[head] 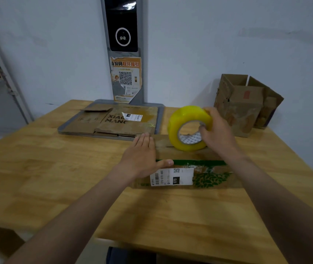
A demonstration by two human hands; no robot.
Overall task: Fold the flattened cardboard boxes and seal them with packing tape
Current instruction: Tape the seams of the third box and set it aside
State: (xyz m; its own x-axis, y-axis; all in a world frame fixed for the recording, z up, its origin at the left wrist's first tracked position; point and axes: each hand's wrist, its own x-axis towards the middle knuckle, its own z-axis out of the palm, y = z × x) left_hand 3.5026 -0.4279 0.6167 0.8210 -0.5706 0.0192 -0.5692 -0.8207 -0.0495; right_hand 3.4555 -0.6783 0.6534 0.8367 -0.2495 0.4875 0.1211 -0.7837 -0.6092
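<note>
Cardboard box (205,174) I'm working on sits at my 12 o'clock on the wooden table (56,168), folded up with the flaps closed on top. My left hand (142,157) lies flat on its 9 o'clock end, fingers straight, thumb hooked over the near edge, pinning the flaps down. My right hand (216,128) is clamped on the yellow tape roll (182,119), thumb in the core, fingers over the outside. The roll rests on the top seam toward the 3 o'clock end.

So I'd say this one's mid-seal. Can't tell if any fresh tape is actually stuck down, honestly.

Upright boxes (241,105) at 2 o'clock by the wall look folded, tops open. Plenty left though: flattened boxes (113,121) on the grey tray (62,130) at 11 o'clock aren't folded yet.
</note>
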